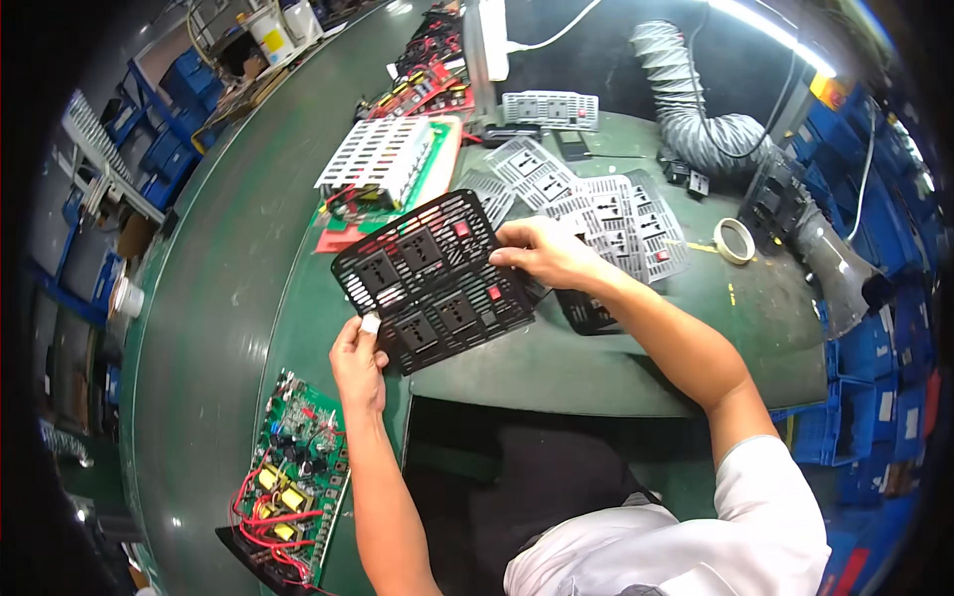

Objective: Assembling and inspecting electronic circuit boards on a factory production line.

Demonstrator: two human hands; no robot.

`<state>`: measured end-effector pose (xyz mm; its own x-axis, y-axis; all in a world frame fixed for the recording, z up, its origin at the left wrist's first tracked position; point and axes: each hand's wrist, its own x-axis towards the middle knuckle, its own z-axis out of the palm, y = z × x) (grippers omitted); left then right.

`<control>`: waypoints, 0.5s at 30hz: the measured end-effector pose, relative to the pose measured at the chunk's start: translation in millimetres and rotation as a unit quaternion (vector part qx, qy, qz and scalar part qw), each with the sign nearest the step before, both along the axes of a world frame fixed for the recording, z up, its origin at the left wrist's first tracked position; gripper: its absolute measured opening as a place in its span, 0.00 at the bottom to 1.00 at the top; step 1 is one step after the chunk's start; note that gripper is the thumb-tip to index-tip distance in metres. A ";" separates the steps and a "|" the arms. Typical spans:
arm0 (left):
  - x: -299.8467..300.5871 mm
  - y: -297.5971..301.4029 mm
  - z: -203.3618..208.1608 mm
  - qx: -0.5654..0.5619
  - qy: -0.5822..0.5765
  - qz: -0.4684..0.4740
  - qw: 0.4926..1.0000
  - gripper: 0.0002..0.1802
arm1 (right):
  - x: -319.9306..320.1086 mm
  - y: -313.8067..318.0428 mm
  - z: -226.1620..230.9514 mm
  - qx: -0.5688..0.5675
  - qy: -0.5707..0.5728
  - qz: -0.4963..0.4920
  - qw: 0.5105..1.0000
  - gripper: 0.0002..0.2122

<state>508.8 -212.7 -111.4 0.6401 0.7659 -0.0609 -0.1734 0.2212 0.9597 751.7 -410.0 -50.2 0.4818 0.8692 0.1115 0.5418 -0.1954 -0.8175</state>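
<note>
Two black slotted socket panels, an upper one (399, 253) and a lower one (437, 338), are held up edge to edge in front of me. Each carries black sockets and a small red switch. My left hand (358, 363), with a white cover on one fingertip, pinches them at their left ends. At the right ends, my right hand (547, 253) grips with thumb and fingers. Which panel each hand bears cannot be told, since the grips sit where the two meet. Beyond my right hand lie several grey slotted socket panels (608, 214). Another black panel (586, 313) is partly under my right forearm.
A green circuit board (316, 422) with red wires lies left of my left forearm. Further off stands a white slotted metal case (373, 154) on boards. A tape roll (734, 240) and a flexible grey duct (696, 104) are at the right; blue bins (830, 417) stand beyond the table.
</note>
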 end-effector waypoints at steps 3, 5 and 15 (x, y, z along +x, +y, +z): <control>11.2 -15.0 -0.3 0.030 0.024 0.010 0.999 0.08 | 9.6 -9.2 7.3 -0.010 0.026 0.001 1.000 0.13; 14.6 -20.8 1.5 0.037 0.025 -0.002 0.999 0.08 | 12.9 -15.6 12.8 -0.014 0.026 -0.007 1.000 0.13; 16.9 -15.1 -12.0 0.030 -0.025 -0.012 0.999 0.10 | 20.7 -21.6 20.2 -0.047 -0.013 0.033 0.998 0.13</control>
<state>525.6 -227.8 -123.4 0.6597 0.7513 0.0179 -0.2168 0.1674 0.9618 772.4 -431.6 -29.9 0.4217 0.9058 0.0400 0.5763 -0.2338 -0.7831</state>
